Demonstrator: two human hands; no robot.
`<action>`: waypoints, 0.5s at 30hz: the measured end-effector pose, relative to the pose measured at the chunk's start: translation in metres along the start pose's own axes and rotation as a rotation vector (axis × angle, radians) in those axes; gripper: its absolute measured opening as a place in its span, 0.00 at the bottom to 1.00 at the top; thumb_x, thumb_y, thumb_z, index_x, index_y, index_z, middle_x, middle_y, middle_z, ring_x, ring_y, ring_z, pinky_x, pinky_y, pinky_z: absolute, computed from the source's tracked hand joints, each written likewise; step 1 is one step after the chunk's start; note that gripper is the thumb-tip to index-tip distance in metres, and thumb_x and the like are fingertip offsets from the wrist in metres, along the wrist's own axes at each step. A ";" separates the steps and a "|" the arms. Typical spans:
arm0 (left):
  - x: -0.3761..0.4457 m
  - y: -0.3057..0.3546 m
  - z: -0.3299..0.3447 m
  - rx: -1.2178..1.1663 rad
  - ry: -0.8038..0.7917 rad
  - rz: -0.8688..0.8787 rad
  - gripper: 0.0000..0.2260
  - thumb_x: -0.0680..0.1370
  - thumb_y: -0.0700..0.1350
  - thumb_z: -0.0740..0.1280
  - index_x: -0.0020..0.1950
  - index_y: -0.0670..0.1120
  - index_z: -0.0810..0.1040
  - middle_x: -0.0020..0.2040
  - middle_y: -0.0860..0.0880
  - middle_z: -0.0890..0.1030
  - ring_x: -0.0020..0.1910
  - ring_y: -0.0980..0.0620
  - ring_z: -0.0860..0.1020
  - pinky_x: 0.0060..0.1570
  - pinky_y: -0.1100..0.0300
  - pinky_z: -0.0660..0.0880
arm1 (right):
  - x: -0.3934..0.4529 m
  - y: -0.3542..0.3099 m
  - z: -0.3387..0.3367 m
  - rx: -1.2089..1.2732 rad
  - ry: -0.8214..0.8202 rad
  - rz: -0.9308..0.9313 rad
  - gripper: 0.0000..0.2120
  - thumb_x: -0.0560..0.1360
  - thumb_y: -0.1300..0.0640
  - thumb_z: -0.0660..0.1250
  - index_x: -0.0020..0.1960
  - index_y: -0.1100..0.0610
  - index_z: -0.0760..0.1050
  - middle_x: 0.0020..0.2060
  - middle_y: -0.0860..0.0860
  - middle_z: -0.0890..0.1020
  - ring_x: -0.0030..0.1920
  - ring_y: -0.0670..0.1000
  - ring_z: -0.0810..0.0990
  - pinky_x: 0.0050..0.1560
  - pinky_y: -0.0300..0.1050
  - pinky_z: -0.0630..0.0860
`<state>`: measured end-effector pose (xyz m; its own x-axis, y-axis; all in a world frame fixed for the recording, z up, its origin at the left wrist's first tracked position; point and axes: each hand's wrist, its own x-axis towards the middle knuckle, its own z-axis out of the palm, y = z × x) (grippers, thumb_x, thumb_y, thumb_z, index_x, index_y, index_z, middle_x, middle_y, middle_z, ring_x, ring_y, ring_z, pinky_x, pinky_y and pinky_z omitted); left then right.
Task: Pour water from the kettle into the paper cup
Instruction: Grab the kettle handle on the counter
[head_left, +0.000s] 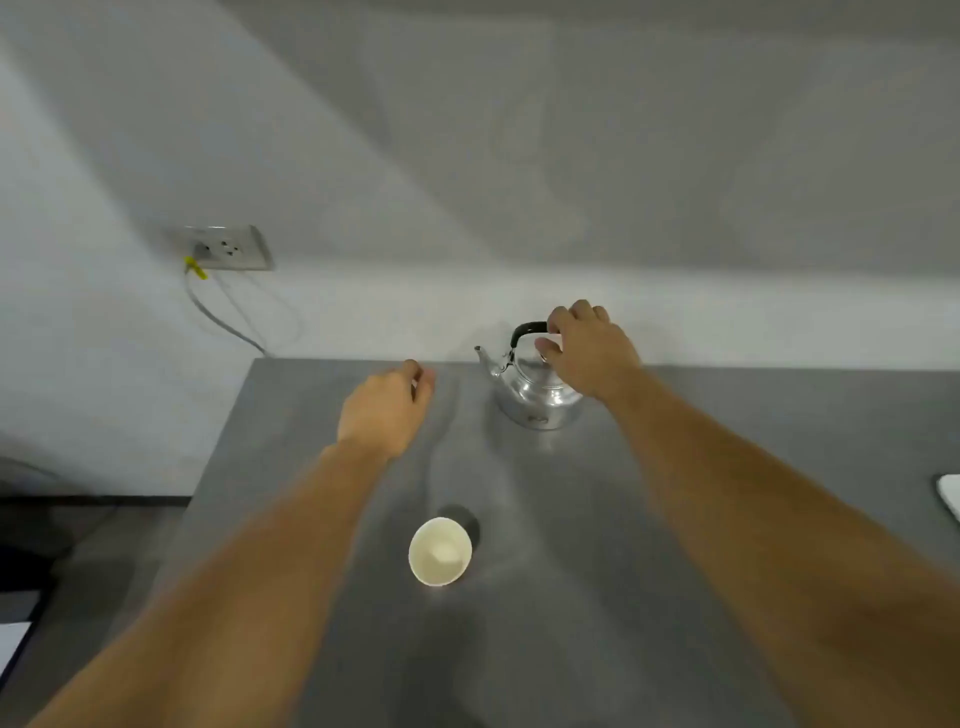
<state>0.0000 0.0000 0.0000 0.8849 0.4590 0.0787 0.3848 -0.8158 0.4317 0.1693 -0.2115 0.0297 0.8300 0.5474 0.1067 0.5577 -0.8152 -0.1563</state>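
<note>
- Kettle (535, 392) of shiny metal stands upright on the grey desk (675, 519), near its far edge, spout pointing left.
- Right hand (589, 351) is over the kettle, fingers (558, 314) curled on its black handle (527, 330).
- Left hand (387, 408) hovers left of the kettle, fingers loosely curled, holding nothing.
- Paper cup (440, 552) stands upright nearer than the kettle, well apart.
- Wall socket (228, 249) sits far left of the kettle.

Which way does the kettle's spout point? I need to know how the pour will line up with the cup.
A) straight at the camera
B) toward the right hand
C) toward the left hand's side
C: the kettle has its spout on the side of the left hand, while the right hand is at the handle.
</note>
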 end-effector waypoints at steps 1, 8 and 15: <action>0.003 -0.001 0.001 0.006 -0.003 -0.006 0.18 0.83 0.57 0.53 0.54 0.48 0.78 0.49 0.45 0.85 0.47 0.38 0.81 0.41 0.52 0.74 | 0.007 0.004 0.005 0.021 -0.019 0.009 0.18 0.82 0.47 0.63 0.64 0.58 0.74 0.61 0.58 0.75 0.60 0.59 0.72 0.57 0.57 0.76; 0.022 -0.010 0.022 -0.001 0.009 -0.025 0.16 0.84 0.56 0.55 0.56 0.49 0.77 0.51 0.45 0.85 0.49 0.38 0.81 0.42 0.52 0.73 | 0.041 0.021 0.029 0.204 -0.182 0.130 0.25 0.81 0.36 0.57 0.55 0.57 0.77 0.49 0.55 0.83 0.49 0.57 0.79 0.46 0.51 0.75; 0.016 -0.028 0.038 -0.031 -0.025 -0.075 0.15 0.83 0.56 0.56 0.56 0.49 0.77 0.48 0.46 0.84 0.47 0.39 0.81 0.40 0.54 0.72 | 0.052 0.027 0.032 0.385 -0.230 0.238 0.36 0.71 0.26 0.63 0.40 0.61 0.83 0.28 0.52 0.81 0.29 0.52 0.77 0.31 0.46 0.72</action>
<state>0.0131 0.0167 -0.0451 0.8606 0.5088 0.0227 0.4420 -0.7683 0.4630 0.2280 -0.1990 -0.0001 0.8888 0.4180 -0.1878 0.2777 -0.8173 -0.5049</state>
